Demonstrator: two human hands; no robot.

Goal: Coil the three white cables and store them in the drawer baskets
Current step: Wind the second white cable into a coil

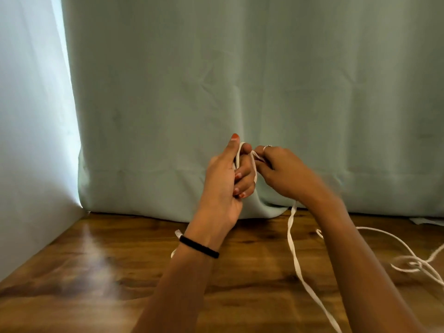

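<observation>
Both hands are working above the wooden table, in front of the pale green curtain hanging behind it. The left hand is standing upright with its thumb raised and its fingers curling round 1 flat white cable, whose loops are passing over the fingers. The right hand, touching or nearly touching the left, is pinching the same cable at the top of the loop; motion blur is hiding the exact fingertip contact. From the right hand the cable is hanging down to the table and running toward its near edge. A thinner white cable is lying loosely tangled on the table's right side. A short white cable end is showing beside the left wrist, which is wearing a black band.
</observation>
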